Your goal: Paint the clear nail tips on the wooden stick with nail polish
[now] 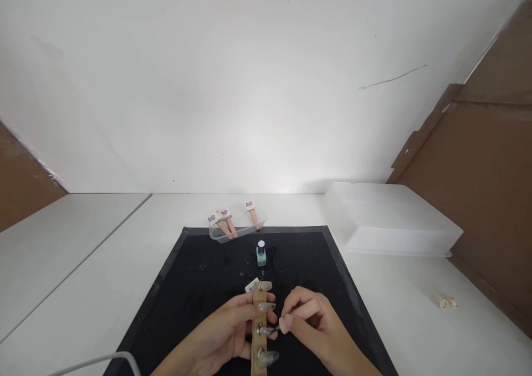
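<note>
Behind the white worktop [116, 259], a pale wall [249, 88] marked by a thin dark line [393, 80], with a brown panel [477, 171] closing in on the right and another at the far left. At the worktop's back right, near that panel, a white box [407, 215]; nearer, toward the right edge, a few small cream rings [444, 303] lying close together. In the middle, a black mat [208, 279], overlapped at its back edge by a clear tray [247, 231] with three peach sticks [255, 218] in it, white labelled ends up, two side by side on the left and one on the right. Upright on the mat, just beyond the hands, a teal bottle [261, 258] with a dark, white-topped cap. At lower left, a bent pale cable [118, 355]. Partly hidden behind the wooden strip [260, 343], a small white labelled piece [251, 286]. Left hand [233, 331] clamped around that strip, low over the front of the mat, fingertips showing past its right side; along the strip, four clear nail tips [268, 358] on round mounts, pointing right. Right hand [318, 323] apart from the left, thumb and fingers pinched together on a slim dark-tipped tool [276, 329], mostly covered, its end at the third nail tip from the far end; actual contact impossible to tell.
</note>
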Motion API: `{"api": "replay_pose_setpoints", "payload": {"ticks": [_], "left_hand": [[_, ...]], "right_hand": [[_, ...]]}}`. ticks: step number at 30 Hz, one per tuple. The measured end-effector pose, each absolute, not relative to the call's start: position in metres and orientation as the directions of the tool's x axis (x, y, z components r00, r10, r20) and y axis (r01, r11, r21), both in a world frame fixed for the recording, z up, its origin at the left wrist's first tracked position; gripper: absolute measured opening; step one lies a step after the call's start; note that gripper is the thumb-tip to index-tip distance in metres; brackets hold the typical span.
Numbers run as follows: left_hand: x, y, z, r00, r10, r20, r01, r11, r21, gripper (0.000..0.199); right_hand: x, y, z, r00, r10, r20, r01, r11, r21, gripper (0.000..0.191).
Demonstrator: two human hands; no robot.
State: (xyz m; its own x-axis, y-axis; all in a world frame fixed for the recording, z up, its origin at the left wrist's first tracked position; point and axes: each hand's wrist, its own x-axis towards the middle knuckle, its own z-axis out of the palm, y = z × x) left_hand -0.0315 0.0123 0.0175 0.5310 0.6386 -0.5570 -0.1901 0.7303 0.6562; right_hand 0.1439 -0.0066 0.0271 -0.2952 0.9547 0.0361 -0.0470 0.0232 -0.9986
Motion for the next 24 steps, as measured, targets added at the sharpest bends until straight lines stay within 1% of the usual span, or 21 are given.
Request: {"api": "replay_pose_setpoints", "payload": {"ticks": [4,8,14,17,24], "left_hand": [[-0.0311,0.0128,0.0180,0.539,0.634,-0.554,-0.190,0.732,0.654,0.030],[-0.0308,0.0134,0.0172,0.543,0.631,-0.553,-0.195,0.736,0.648,0.031],[-0.0326,0.0127,0.0147,0.581,0.621,-0.526,-0.249,0.751,0.611,0.029],[-0.0327,0.0122,0.0150,0.584,0.619,-0.525,-0.263,0.756,0.599,0.028],[-0.0315,0.0121,0.0167,0.572,0.615,-0.542,-0.257,0.762,0.594,0.026]], "right_hand": [[0.1446,-0.0058,0.0257,-0.306,0.952,0.033,-0.006,0.033,-0.999,0.019],[0.1452,-0.0063,0.0264,-0.322,0.947,0.004,-0.014,0.000,-1.000,0.018],[0.1475,-0.0084,0.0288,-0.340,0.940,-0.006,0.019,0.000,-1.000,0.014],[0.1481,-0.0084,0.0280,-0.343,0.939,0.026,0.052,0.046,-0.998,0.012],[0.1483,-0.0073,0.0253,-0.345,0.926,0.150,0.062,0.182,-0.981,0.010]]}}
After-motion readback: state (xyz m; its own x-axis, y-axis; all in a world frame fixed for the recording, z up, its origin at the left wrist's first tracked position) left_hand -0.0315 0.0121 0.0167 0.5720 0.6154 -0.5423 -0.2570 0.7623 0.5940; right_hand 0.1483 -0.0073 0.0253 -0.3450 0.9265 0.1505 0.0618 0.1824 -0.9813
